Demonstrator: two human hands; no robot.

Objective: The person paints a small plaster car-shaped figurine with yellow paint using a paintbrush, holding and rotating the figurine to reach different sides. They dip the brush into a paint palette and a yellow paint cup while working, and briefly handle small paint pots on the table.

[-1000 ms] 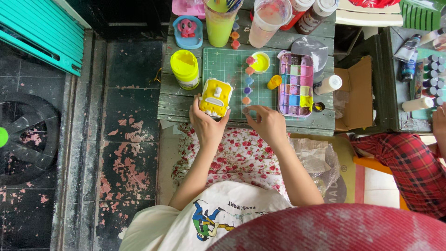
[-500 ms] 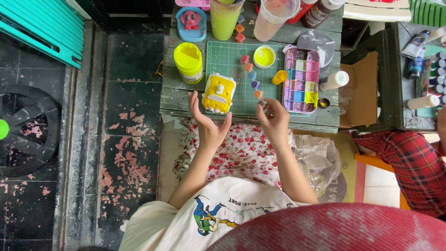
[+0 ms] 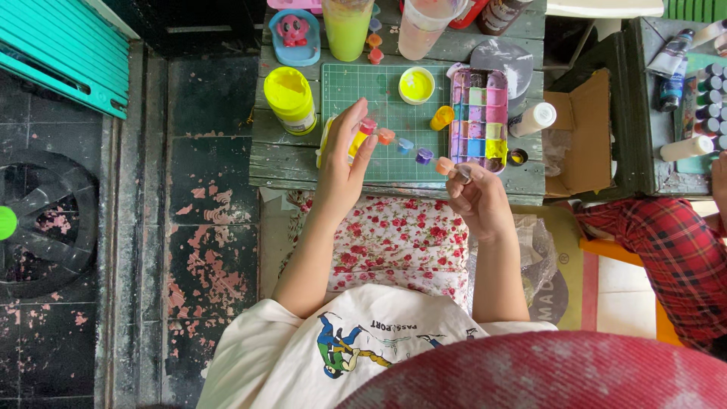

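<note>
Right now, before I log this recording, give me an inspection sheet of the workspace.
Surface: worn grey wooden table with a green cutting mat.
Job's things: small orange pot at the right fingertips; yellow object behind the left palm, kind unclear.
Clutter: yellow jar, paint palette, row of small coloured pots, two tall cups.
Hands: left hand open, raised over the mat; right hand pinching the orange pot.
Cables: nothing seen.
Surroundings: flaking dark floor, second person's plaid leg beside more paint bottles.
</note>
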